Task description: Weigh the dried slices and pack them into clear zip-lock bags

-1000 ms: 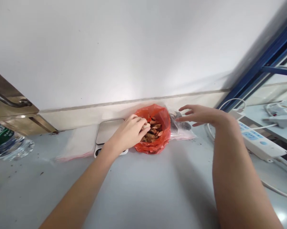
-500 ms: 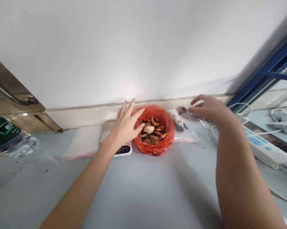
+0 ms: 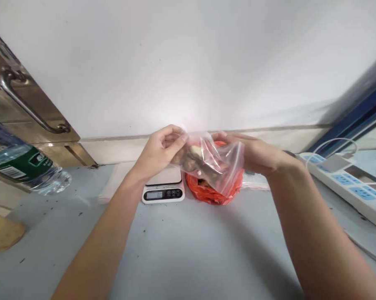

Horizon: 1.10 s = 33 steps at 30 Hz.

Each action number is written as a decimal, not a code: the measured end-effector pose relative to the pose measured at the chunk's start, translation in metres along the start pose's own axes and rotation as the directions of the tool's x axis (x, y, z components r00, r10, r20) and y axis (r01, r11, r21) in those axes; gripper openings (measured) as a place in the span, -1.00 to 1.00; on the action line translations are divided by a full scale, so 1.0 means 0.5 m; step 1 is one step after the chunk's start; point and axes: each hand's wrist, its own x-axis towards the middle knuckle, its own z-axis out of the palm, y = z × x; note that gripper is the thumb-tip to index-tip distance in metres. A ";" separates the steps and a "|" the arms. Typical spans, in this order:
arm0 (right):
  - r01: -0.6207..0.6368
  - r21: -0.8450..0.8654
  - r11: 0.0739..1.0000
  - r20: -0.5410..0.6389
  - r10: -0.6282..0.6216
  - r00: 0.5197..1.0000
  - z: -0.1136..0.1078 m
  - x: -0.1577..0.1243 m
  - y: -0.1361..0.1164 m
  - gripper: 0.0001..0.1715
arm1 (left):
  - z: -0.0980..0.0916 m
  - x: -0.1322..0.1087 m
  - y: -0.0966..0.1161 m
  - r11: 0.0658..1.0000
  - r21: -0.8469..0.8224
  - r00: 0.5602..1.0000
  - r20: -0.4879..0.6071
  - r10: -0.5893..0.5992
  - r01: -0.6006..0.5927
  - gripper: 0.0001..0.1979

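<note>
A clear zip bag (image 3: pixel 211 160) with brown and pale pieces inside hangs between my hands, above the red plastic bag (image 3: pixel 214 196). My left hand (image 3: pixel 159 152) pinches its left end between thumb and fingers. Behind its right side is my right hand (image 3: pixel 247 152), holding it with the fingers partly hidden by the plastic. Just left of the red bag, a white digital scale (image 3: pixel 164 193) shows 0.0 on its display. The zip bag covers most of the red bag's opening.
Flat plastic bags (image 3: pixel 113 183) lie left of the scale. A water bottle (image 3: pixel 28 160) with a green label is at the far left, near a metal door handle (image 3: pixel 31 108). A white power strip (image 3: pixel 350 187) with cables lies at the right.
My right hand has brought a clear zip bag from the right to over the red bag. My left hand, spread before, now grips its left end. The view has shifted and the scale display shows.
</note>
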 end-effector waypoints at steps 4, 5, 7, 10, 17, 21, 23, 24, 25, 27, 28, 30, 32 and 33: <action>-0.066 0.054 0.996 0.025 0.065 0.998 0.007 0.009 0.006 -0.35 | -0.029 0.002 -0.018 0.994 0.081 0.984 -0.171 -0.055 0.069 -0.77; -0.058 0.027 0.998 0.016 0.058 0.998 0.008 0.010 0.006 -0.41 | -0.036 0.002 -0.022 0.993 0.087 0.978 -0.198 -0.065 0.083 -0.78; -0.051 -0.038 0.998 0.002 0.051 0.999 0.012 0.013 0.007 -0.53 | -0.048 0.003 -0.028 0.992 0.078 0.972 -0.221 -0.078 0.097 -0.77; -0.093 -0.103 0.990 -0.017 0.091 0.996 0.022 0.019 0.010 -0.62 | -0.061 0.003 -0.031 0.995 0.018 0.978 -0.188 -0.094 0.099 -0.76; -0.073 -0.196 0.978 0.048 0.084 0.995 0.035 0.033 0.017 -0.51 | -0.081 -0.002 -0.048 0.955 0.067 0.946 -0.174 -0.273 0.288 -0.81; 0.022 -0.245 0.969 0.110 0.005 0.994 0.037 0.048 0.035 -0.42 | -0.074 -0.007 -0.041 0.906 0.354 0.964 -0.207 -0.165 0.231 -0.82; 0.026 -0.277 0.960 0.110 0.004 0.994 0.043 0.054 0.044 -0.39 | -0.063 -0.011 -0.029 0.930 0.346 0.990 0.021 -0.140 0.124 -0.83; 0.014 -0.284 0.959 0.099 0.014 0.995 0.047 0.057 0.048 -0.37 | -0.056 -0.013 -0.022 0.948 0.303 0.972 0.171 -0.158 0.101 -0.77; 0.003 -0.284 0.959 0.085 0.022 0.996 0.052 0.058 0.049 -0.34 | -0.048 -0.015 -0.015 0.961 0.258 0.940 0.291 -0.178 0.101 -0.73; -0.004 -0.271 0.962 0.075 0.025 0.997 0.061 0.059 0.050 -0.30 | -0.036 -0.018 -0.007 0.966 0.237 0.894 0.406 -0.191 0.099 -0.72; 0.000 -0.260 0.965 0.076 0.021 0.997 0.066 0.058 0.050 -0.30 | -0.031 -0.019 -0.005 0.964 0.248 0.887 0.419 -0.195 0.094 -0.73; 0.006 -0.234 0.972 0.081 0.013 0.997 0.073 0.057 0.047 -0.31 | -0.028 -0.020 -0.005 0.956 0.282 0.888 0.417 -0.194 0.077 -0.75; 0.002 -0.207 0.978 0.064 0.012 0.998 0.078 0.057 0.046 -0.32 | -0.030 -0.019 -0.007 0.958 0.274 0.879 0.434 -0.199 0.082 -0.77; 0.001 -0.194 0.981 0.052 0.010 0.999 0.079 0.056 0.046 -0.31 | -0.032 -0.019 -0.009 0.962 0.258 0.872 0.447 -0.199 0.088 -0.77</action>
